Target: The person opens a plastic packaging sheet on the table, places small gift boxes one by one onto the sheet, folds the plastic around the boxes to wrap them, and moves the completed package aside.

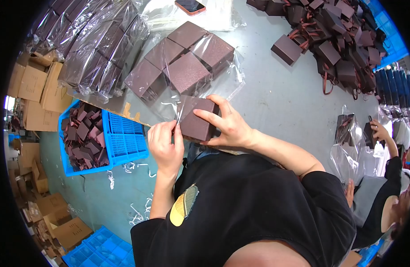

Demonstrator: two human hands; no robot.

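Observation:
A dark brown box (195, 119) is at the near edge of the table, with my right hand (229, 124) gripping its right side, fingers over the top. My left hand (166, 141) is closed in a pinch at the box's left corner, on the edge of a clear plastic bag (234, 73). Several more brown boxes (187, 73) lie in rows inside or under that plastic, just beyond the held box. Whether the held box is partly within the bag's mouth I cannot tell.
Wrapped stacks of boxes (96, 62) stand at left. A blue crate (105, 169) with small brown boxes is on the floor. Loose ribboned boxes (345, 71) pile up at far right. A phone (190, 6) lies at the back. A co-worker's hand (380, 131) is at right.

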